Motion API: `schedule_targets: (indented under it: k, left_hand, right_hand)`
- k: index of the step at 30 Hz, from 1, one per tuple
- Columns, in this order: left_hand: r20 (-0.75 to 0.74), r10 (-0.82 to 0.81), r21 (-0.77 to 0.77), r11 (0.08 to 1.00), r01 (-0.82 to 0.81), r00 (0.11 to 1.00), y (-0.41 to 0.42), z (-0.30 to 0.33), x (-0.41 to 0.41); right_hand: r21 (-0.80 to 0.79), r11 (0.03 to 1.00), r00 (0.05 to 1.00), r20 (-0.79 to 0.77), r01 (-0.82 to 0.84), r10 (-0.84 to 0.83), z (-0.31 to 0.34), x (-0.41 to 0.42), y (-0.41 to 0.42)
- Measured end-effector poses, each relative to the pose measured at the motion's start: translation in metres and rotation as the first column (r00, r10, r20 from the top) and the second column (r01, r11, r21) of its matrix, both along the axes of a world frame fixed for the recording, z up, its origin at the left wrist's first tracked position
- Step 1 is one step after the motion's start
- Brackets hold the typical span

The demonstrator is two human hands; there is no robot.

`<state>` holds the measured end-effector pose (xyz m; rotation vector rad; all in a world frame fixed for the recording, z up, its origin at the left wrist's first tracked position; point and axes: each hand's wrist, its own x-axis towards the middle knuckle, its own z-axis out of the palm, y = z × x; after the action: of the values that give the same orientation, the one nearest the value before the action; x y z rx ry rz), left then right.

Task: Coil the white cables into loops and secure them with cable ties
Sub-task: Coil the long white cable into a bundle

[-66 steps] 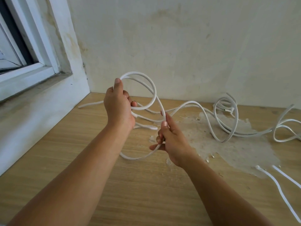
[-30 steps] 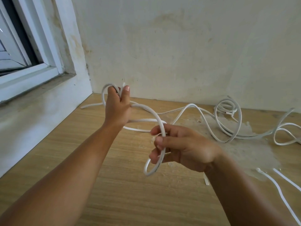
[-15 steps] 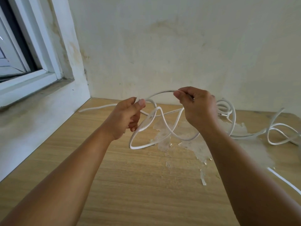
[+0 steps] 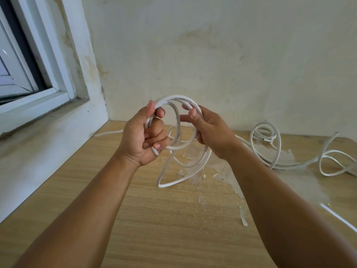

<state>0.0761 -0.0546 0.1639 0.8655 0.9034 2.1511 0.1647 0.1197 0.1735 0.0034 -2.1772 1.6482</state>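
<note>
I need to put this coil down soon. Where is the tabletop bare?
Bare wood lies between the forearms, near the tabletop front edge, and along the window ledge side. It is crowded at the back right, where loose cable loops sprawl over the peeled patch.

White cable (image 4: 178, 98) looped, raised above table.

Soft, even daylight fills the scene, brightest beside the window (image 4: 29, 74) at the left. Away from the window the wall (image 4: 212, 55) and table (image 4: 173, 229) show only faint shadows (no glare). Focus is sharp; the window frame bows with wide-angle distortion.
</note>
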Motion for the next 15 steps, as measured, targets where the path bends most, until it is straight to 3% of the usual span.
schedule_targets:
  k: [3,9,15]
  left_hand:
    - [0.058,-0.046,0.083,0.996,0.042,0.997,0.001,-0.006,-0.002]
    - [0.083,-0.134,0.155,0.981,0.120,0.988,0.015,-0.010,0.002]
    - [0.141,-0.241,0.035,0.971,0.238,0.960,0.019,-0.016,0.000]
  right_hand:
    - [-0.188,0.981,0.996,0.067,-0.045,0.059,0.000,-0.005,-0.003]
    - [-0.416,0.908,0.992,0.124,0.046,0.007,-0.004,-0.013,-0.010]
    - [-0.438,0.886,0.987,0.115,0.150,-0.111,-0.010,-0.013,-0.001]
